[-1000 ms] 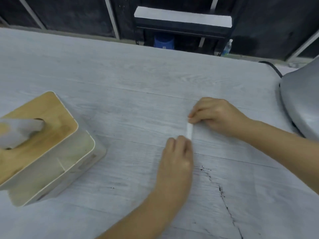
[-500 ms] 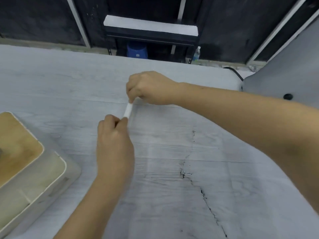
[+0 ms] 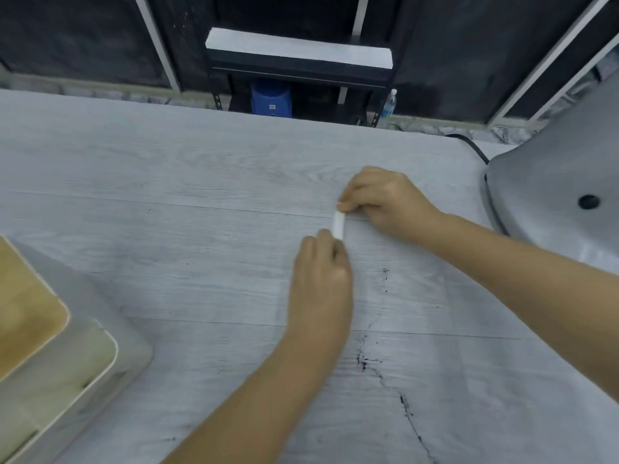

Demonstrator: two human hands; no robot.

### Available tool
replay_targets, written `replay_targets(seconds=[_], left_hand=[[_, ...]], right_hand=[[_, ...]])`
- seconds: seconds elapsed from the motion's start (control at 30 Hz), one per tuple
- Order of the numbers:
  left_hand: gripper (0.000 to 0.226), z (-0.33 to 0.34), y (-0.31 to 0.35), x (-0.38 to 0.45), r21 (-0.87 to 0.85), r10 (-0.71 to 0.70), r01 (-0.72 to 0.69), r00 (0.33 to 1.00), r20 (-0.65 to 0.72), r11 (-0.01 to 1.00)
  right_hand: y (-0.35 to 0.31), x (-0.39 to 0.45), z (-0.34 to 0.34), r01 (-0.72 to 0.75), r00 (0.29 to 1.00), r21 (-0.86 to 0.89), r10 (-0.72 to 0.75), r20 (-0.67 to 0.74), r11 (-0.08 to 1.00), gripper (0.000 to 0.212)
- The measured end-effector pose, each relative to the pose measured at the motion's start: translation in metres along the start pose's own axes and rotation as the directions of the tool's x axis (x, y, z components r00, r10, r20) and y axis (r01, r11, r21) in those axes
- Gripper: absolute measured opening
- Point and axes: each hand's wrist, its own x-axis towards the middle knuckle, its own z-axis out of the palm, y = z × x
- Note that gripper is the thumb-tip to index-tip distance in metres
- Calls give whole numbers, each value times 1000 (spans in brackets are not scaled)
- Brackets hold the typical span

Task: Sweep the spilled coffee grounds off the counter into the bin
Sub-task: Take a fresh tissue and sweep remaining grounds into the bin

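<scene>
Fingers (image 3: 348,204) of the right hand (image 3: 385,199) and left hand (image 3: 321,276) are still pinched on a folded white tissue (image 3: 339,224), as before. Coffee grounds (image 3: 363,360) are scattered on the counter (image 3: 201,195) beside the left wrist.

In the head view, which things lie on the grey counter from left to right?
White box with wooden lid → left hand → small white folded piece → right hand → dark coffee grounds → grey rounded appliance.

Both forearms are bare up to the frame edge, with no sleeve showing. The left hand (image 3: 320,279) and right hand (image 3: 385,200) are ungloved; no ring, watch or bracelet is visible.
</scene>
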Motion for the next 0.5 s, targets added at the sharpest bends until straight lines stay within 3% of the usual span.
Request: replay_targets(seconds=[0.17, 0.23, 0.3, 0.4, 0.5], left_hand=[[30, 1, 42, -49, -100, 219, -211, 973, 72, 972], [29, -5, 47, -68, -133, 288, -272, 949, 125, 953], [30, -12, 44, -78, -186, 325, -294, 932, 161, 937], [32, -32, 21, -86, -288, 229, -170, 955, 188, 942], [34, -73, -20, -103, -304, 21, 49, 975, 222, 952]], right_hand=[[-22, -101, -36, -138, 990, -21, 137, -15, 990, 28], [-38, -127, -44, -153, 988, -55, 155, 30, 987, 20], [-51, -135, -52, -155, 979, -83, 165, 123, 984, 31], [-71, -115, -58, -112, 962, -82, 128, 243, 990, 38], [-105, -73, -41, -10, 978, -7, 11, 208, 1000, 32]])
